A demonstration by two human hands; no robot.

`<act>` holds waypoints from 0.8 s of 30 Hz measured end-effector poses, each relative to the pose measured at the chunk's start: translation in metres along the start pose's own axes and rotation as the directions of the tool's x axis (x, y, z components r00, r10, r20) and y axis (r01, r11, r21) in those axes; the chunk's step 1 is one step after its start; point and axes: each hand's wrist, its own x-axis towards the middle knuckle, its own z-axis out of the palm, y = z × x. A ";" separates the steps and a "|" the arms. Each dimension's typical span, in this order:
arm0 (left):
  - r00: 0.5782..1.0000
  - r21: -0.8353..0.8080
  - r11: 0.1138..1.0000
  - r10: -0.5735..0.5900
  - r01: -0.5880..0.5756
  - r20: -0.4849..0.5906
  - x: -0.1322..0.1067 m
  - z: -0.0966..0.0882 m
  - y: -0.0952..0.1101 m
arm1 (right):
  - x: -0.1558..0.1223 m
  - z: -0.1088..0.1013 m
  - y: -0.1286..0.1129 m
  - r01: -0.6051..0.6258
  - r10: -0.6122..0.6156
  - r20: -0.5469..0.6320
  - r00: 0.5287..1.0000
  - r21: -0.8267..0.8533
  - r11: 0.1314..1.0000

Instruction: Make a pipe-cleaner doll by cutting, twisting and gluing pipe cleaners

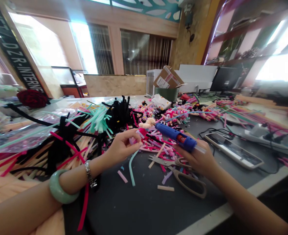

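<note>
Many short stems (150, 142), scissors (163, 161) near the glue gun (169, 133)

Far ahead of you, a cardboard box (168, 78) leans at the mouth of a green container (167, 94)! Over to your right, a dark monitor (224, 80); nearer you, a flat white-edged device (234, 150) beside a power strip (268, 136). Far left, you've got a dark red rose (32, 98), a lettered black panel (16, 52) behind.
</note>
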 end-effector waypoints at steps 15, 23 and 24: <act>1.000 0.012 1.000 0.025 -0.025 -0.012 0.001 -0.001 0.002 | -0.001 0.000 -0.001 -0.036 0.036 -0.010 0.999 0.018 0.999; 0.999 -0.003 0.999 0.040 -0.040 -0.016 0.001 -0.002 0.001 | 0.000 0.000 -0.002 0.008 -0.008 -0.009 1.000 0.020 1.000; 0.999 -0.004 0.999 0.036 -0.036 -0.014 0.001 -0.002 0.001 | 0.000 0.000 -0.002 0.012 -0.012 -0.008 1.000 0.021 1.000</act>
